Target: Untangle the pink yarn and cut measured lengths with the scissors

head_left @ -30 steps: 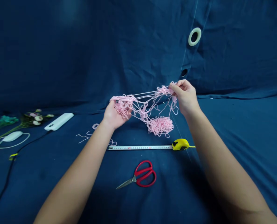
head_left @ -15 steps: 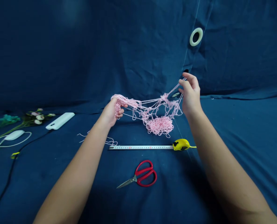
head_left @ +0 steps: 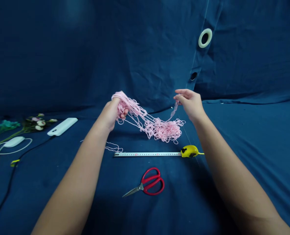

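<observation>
A tangle of pink yarn [head_left: 164,130] lies heaped on the blue cloth, with strands rising to both hands. Loops of it are draped over and gathered in my left hand [head_left: 113,112], whose fingers curl around them. Off to the right, my right hand [head_left: 190,102] pinches a few strands between thumb and fingers, raised above the heap. In front of the yarn lies a yellow tape measure [head_left: 189,151], its blade [head_left: 147,154] pulled out to the left. Loose pink yarn ends [head_left: 115,148] rest near the blade's tip, partly hidden by my left forearm.
Red-handled scissors [head_left: 149,184] lie closer to me, blades pointing left. At left are a white case-like object [head_left: 63,126], artificial flowers [head_left: 40,123], a white device with a looped cord [head_left: 15,141] and a black cable [head_left: 11,179]. A blue curtain with a ring [head_left: 205,38] hangs behind.
My right hand has come lower and to the left, and the strands it held stretched now hang slack onto the heap. More yarn is gathered at my left hand, which has risen slightly.
</observation>
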The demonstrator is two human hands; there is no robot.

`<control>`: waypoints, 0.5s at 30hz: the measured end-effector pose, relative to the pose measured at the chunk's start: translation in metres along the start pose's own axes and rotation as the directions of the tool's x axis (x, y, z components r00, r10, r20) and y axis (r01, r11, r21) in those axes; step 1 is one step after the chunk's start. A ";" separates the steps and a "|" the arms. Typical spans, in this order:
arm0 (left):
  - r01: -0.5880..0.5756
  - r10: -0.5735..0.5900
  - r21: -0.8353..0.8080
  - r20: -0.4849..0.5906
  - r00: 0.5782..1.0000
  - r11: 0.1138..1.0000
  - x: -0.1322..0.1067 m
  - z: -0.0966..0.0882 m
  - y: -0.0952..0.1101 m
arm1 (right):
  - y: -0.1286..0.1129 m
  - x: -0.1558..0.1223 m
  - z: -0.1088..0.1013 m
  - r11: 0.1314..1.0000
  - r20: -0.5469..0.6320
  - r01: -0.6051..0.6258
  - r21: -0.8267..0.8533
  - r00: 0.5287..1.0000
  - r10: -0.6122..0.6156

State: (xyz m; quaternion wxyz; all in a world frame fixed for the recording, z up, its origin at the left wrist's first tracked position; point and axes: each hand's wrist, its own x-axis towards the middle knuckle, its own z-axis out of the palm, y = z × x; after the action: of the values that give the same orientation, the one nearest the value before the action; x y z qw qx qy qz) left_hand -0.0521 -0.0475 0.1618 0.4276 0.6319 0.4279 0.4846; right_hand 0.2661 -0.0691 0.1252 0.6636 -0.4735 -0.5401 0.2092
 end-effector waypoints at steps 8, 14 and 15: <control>-0.023 0.011 0.540 0.024 1.000 0.841 0.007 0.002 -0.048 | -0.035 -0.009 0.000 0.987 0.129 -0.055 0.153 0.991 0.036; -0.247 0.131 0.350 0.325 0.937 0.904 -0.018 0.058 -0.060 | -0.066 -0.024 0.013 0.979 0.257 -0.078 0.187 0.966 0.028; -0.247 0.144 0.254 0.363 0.920 0.935 -0.024 0.069 -0.059 | -0.071 -0.026 0.015 0.980 0.271 -0.081 0.184 0.962 0.028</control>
State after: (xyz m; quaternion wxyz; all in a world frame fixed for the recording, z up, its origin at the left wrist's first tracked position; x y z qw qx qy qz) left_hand 0.0039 -0.0635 0.0885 0.3445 0.8023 0.3493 0.3400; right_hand 0.2266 -0.1168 0.1720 0.6215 -0.3888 -0.5884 0.3411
